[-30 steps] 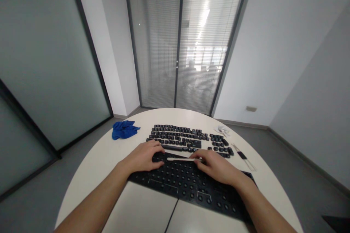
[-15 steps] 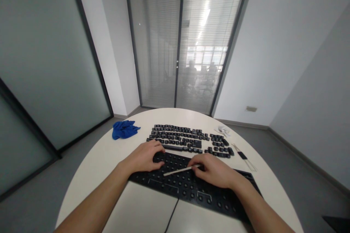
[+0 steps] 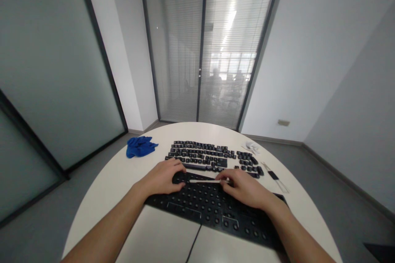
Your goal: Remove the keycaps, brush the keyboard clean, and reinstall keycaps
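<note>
In the head view, the black kbd (image 3: pixel 193 203) lies on the white surface (image 3: pixel 163 234), a bit slanted, w/ its cable (image 3: pixel 194 242) running out at the near edge. The step of taking off the caps seems done, at least for the most part: the keycaps (image 3: pixel 200 152) lie in rows just beyond the board, incl. the long space bar (image 3: pixel 194 167), & a smaller group, the numpad caps (image 3: pixel 247 162) prob., is to the right. The left hand (image 3: pixel 160 176) rests at the board's left end, thumb & index spread apart. The right hand (image 3: pixel 239 185) pinches a thin white stick (image 3: pixel 203 181) betw. its fingers, tip pointing left over the bare far rows. So work on the bare board looks under way; how much of it is finished, I cannot tell. Putting the caps back is, in my judgement, not yet begun. The blue cloth (image 3: pixel 140 146) & the wire tool (image 3: pixel 273 175) lie apart, unheld.
</note>
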Demonstrator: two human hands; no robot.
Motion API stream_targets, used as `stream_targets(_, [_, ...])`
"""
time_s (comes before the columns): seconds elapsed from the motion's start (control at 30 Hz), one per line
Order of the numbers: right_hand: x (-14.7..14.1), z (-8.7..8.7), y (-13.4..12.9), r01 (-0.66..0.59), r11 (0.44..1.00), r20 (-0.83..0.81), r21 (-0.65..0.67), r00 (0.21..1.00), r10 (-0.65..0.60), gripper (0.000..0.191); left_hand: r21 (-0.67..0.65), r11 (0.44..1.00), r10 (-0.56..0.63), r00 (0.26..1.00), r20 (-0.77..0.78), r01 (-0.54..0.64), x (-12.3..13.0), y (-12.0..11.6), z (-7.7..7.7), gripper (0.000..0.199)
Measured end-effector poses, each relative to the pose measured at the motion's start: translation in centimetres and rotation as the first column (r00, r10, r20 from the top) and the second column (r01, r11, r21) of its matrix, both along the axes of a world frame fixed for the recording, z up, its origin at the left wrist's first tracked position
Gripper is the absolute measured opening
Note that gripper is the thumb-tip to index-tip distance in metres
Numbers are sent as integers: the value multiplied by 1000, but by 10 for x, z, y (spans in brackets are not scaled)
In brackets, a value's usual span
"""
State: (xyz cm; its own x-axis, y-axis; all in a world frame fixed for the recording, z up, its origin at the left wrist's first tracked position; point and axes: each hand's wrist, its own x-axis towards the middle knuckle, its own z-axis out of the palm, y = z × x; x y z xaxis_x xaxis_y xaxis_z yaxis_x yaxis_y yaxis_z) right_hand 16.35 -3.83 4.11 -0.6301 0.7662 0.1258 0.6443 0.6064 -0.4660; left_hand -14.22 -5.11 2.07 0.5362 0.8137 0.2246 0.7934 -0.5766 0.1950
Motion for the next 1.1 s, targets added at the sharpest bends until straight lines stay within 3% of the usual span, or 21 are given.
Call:
stream_targets(0.2, [-4, 1, -6, -137, 988, -22, -70, 991, 135, 28, 1, 1000, -3, 1000, 4, 3, 0, 1, 0, 27])
stream_targets(0.43, [-7, 3, -10, -212, 973, -63, -94, 976, 207, 33, -4, 1000, 1, 1000, 7, -1, 0, 1, 1, 26])
stream_targets(0.7, [-2, 4, -6, -159, 980, -37, -117, 987, 156, 31, 1, 1000, 3, 1000, 6, -3, -2, 2, -2, 27])
stream_targets(0.9, [5, 1, 3, -2, 999, 1, -36, 1000, 2, 29, 0, 1000, -5, 1000, 8, 5, -2, 1, -3, 28])
stream_targets(1.1, [6, -2, 5, 15, 1000, 16, -9, 1000, -15, 28, -4, 1000, -10, 1000, 15, 10, -2, 1, -2, 27])
